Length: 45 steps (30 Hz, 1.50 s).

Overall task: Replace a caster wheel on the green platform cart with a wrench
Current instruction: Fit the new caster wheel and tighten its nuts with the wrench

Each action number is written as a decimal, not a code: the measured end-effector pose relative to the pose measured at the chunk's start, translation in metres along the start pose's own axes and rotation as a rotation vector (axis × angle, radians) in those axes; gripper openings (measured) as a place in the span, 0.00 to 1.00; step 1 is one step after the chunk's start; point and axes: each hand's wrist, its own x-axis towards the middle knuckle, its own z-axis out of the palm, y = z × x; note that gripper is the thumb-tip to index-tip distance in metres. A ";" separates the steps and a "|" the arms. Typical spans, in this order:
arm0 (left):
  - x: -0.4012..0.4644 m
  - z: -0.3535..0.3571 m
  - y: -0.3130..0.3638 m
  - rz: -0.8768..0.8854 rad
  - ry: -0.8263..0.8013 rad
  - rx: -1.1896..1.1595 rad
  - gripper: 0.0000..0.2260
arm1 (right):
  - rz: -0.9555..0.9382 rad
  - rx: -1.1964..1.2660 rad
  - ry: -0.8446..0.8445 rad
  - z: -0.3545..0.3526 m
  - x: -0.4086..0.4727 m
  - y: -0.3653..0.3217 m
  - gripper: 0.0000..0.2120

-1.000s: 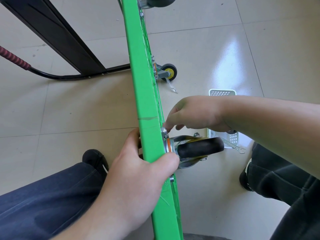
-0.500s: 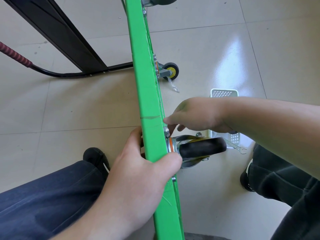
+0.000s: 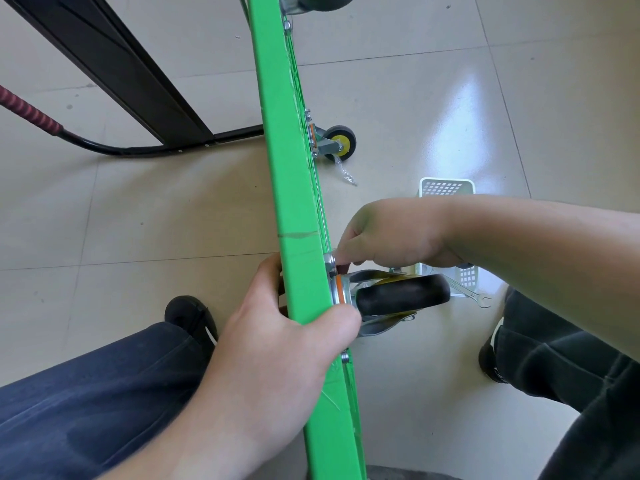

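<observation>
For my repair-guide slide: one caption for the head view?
Left hand grips the upended green platform cart while right hand fingers a fastener beside the black caster wheel; wrench on floor.

Cart deck (image 3: 291,188) on edge across floor (image 3: 138,220), running near to far. Right of deck: caster (image 3: 398,295) near, second caster (image 3: 337,140) farther, third (image 3: 318,1) at far end. Basket (image 3: 446,188) on floor right of near caster; wrench (image 3: 474,295) beside basket. Left of deck: handle (image 3: 86,143) on floor.
</observation>
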 end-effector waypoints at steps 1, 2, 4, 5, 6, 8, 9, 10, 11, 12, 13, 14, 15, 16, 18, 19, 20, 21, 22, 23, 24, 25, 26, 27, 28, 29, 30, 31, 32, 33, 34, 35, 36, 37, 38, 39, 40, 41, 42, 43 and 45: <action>0.000 0.000 0.000 0.001 0.000 0.002 0.19 | -0.002 -0.022 0.005 0.000 0.000 -0.001 0.12; 0.000 0.000 0.000 0.002 0.000 0.001 0.19 | -0.003 -0.033 0.012 0.000 0.000 -0.001 0.14; 0.000 0.000 0.001 0.005 -0.004 -0.001 0.19 | -0.004 0.005 0.022 -0.002 0.001 -0.001 0.12; 0.000 0.000 0.001 0.007 -0.005 0.001 0.19 | -0.005 0.036 0.021 -0.003 0.001 -0.001 0.10; 0.001 0.000 0.002 0.010 -0.006 0.004 0.19 | -0.003 0.055 0.012 -0.003 0.001 -0.002 0.08; 0.001 0.000 0.001 0.016 -0.007 0.002 0.19 | -0.004 0.053 -0.008 -0.003 0.002 -0.001 0.09; 0.001 0.000 0.001 0.017 -0.006 0.002 0.19 | -0.006 0.044 -0.014 -0.002 0.003 0.000 0.10; 0.001 0.000 0.001 0.017 -0.005 0.002 0.20 | -0.007 0.039 -0.017 -0.001 0.003 0.000 0.11; 0.001 0.000 0.001 0.015 -0.005 0.002 0.20 | -0.008 0.036 -0.018 0.000 0.003 0.000 0.12; 0.000 0.000 0.001 0.014 -0.005 -0.001 0.20 | -0.007 0.033 -0.016 0.000 0.002 -0.001 0.11; 0.000 0.000 0.001 0.012 -0.005 -0.005 0.20 | -0.006 0.029 -0.017 0.000 0.002 -0.001 0.11; 0.000 0.000 0.001 0.010 -0.003 -0.009 0.20 | -0.005 0.022 -0.017 0.000 0.000 -0.002 0.10; 0.000 0.000 0.000 0.010 -0.001 -0.010 0.19 | -0.002 0.018 -0.016 -0.001 -0.001 -0.003 0.09; 0.000 0.000 0.000 0.010 0.000 -0.009 0.19 | -0.001 0.009 -0.015 -0.001 -0.002 -0.003 0.09; 0.000 0.001 0.001 0.012 -0.002 -0.010 0.18 | -0.004 -0.037 -0.005 -0.001 -0.003 -0.003 0.12; 0.000 0.001 0.000 0.012 -0.003 -0.010 0.18 | -0.004 -0.054 0.007 -0.001 -0.003 -0.003 0.12; 0.000 0.001 0.000 0.012 -0.003 -0.010 0.18 | -0.003 -0.049 0.019 -0.002 -0.003 -0.003 0.11; 0.000 0.001 0.000 0.011 -0.005 -0.009 0.18 | -0.002 -0.025 0.025 -0.003 -0.002 -0.003 0.08; 0.001 0.001 0.000 0.012 -0.008 -0.008 0.18 | 0.000 0.002 0.023 -0.004 -0.001 -0.003 0.07; 0.001 0.000 -0.001 0.013 -0.012 -0.007 0.18 | 0.002 0.025 0.013 -0.004 -0.001 -0.003 0.06; 0.001 0.000 -0.001 0.015 -0.013 -0.009 0.19 | 0.003 0.033 0.003 -0.004 -0.001 -0.003 0.06; 0.001 0.000 -0.001 0.017 -0.011 -0.012 0.19 | 0.003 0.025 -0.004 -0.004 0.000 -0.003 0.08; 0.002 0.000 -0.002 0.018 -0.010 -0.017 0.19 | 0.006 0.012 -0.011 -0.003 0.000 -0.002 0.10; 0.002 0.000 -0.002 0.019 -0.008 -0.021 0.19 | 0.008 0.005 -0.017 -0.002 -0.001 -0.002 0.10; 0.002 0.000 -0.002 0.019 -0.007 -0.024 0.19 | 0.007 0.007 -0.020 -0.001 -0.001 -0.003 0.10; 0.002 0.000 -0.003 0.020 -0.007 -0.028 0.19 | 0.006 0.013 -0.021 -0.001 -0.001 -0.003 0.10; 0.002 0.000 -0.004 0.020 -0.009 -0.033 0.19 | 0.008 0.014 -0.022 -0.001 -0.001 -0.003 0.10; 0.002 0.000 -0.004 0.018 -0.011 -0.039 0.18 | 0.008 0.009 -0.020 -0.001 -0.002 -0.003 0.10; 0.002 0.000 -0.004 0.018 -0.013 -0.044 0.18 | 0.007 -0.002 -0.016 -0.001 -0.003 -0.004 0.10; 0.003 0.000 -0.004 0.018 -0.015 -0.047 0.18 | 0.003 -0.018 -0.010 -0.001 -0.003 -0.004 0.09; 0.003 0.000 -0.005 0.020 -0.015 -0.047 0.18 | -0.001 -0.038 -0.004 -0.001 -0.003 -0.004 0.10; 0.003 0.000 -0.005 0.022 -0.013 -0.047 0.18 | -0.002 -0.053 0.006 -0.001 -0.003 -0.005 0.11; 0.003 0.000 -0.005 0.023 -0.012 -0.048 0.18 | 0.000 -0.050 0.014 -0.001 -0.003 -0.005 0.12; 0.004 0.000 -0.005 0.021 -0.012 -0.051 0.18 | 0.001 -0.030 0.017 -0.001 -0.003 -0.006 0.11; 0.004 0.000 -0.005 0.020 -0.013 -0.055 0.18 | 0.001 -0.012 0.011 -0.001 -0.002 -0.006 0.11; 0.003 0.000 -0.005 0.019 -0.014 -0.057 0.19 | 0.001 -0.003 0.000 -0.001 -0.002 -0.006 0.10; 0.003 0.001 -0.005 0.019 -0.013 -0.058 0.19 | 0.000 -0.001 -0.014 0.000 -0.003 -0.006 0.09; 0.003 0.001 -0.005 0.020 -0.010 -0.058 0.19 | -0.003 0.002 -0.022 0.001 -0.002 -0.006 0.09; 0.003 0.001 -0.005 0.020 -0.007 -0.058 0.19 | -0.004 0.005 -0.028 0.001 -0.002 -0.005 0.09; 0.003 0.000 -0.005 0.021 -0.005 -0.058 0.19 | -0.003 0.008 -0.030 0.002 -0.002 -0.005 0.10; 0.003 0.000 -0.005 0.022 -0.008 -0.054 0.19 | 0.007 0.014 -0.028 0.003 -0.001 -0.004 0.12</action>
